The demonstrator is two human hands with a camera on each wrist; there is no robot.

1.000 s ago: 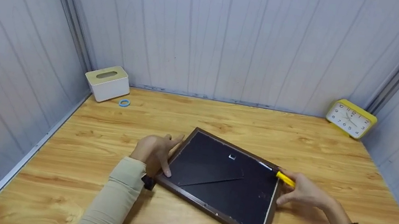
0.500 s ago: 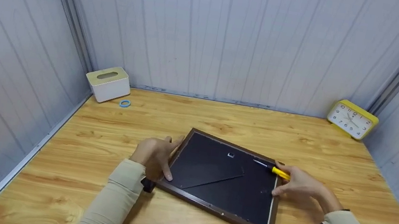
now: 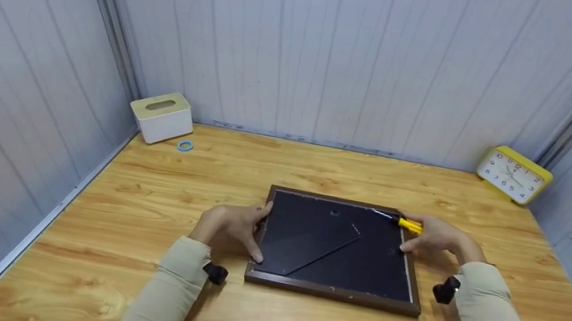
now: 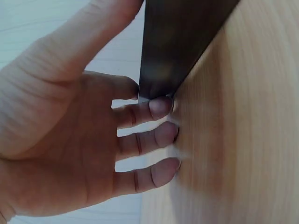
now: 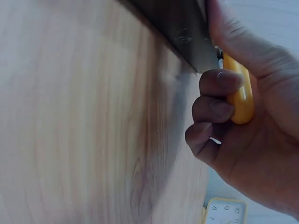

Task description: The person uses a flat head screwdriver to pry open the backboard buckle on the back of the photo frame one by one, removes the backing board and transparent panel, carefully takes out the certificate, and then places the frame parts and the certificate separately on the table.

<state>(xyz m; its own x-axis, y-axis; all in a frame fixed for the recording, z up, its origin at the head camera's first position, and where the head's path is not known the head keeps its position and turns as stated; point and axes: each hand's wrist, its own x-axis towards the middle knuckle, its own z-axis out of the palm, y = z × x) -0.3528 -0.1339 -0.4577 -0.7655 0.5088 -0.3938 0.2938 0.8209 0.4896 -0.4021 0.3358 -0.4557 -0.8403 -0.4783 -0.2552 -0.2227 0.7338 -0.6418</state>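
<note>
This is a small booth, its three visible sides made of pale panel walls [image 3: 303,54] meeting at grey corner strips [image 3: 107,0]. A wood-grain counter [image 3: 141,206] spans between them, with a tissue box [image 3: 165,124] and clock [image 3: 513,176] at its far corners. The surrounding building cannot be told.

Black-backed brown frame [image 3: 336,251], yellow screwdriver handle [image 3: 411,226]
</note>
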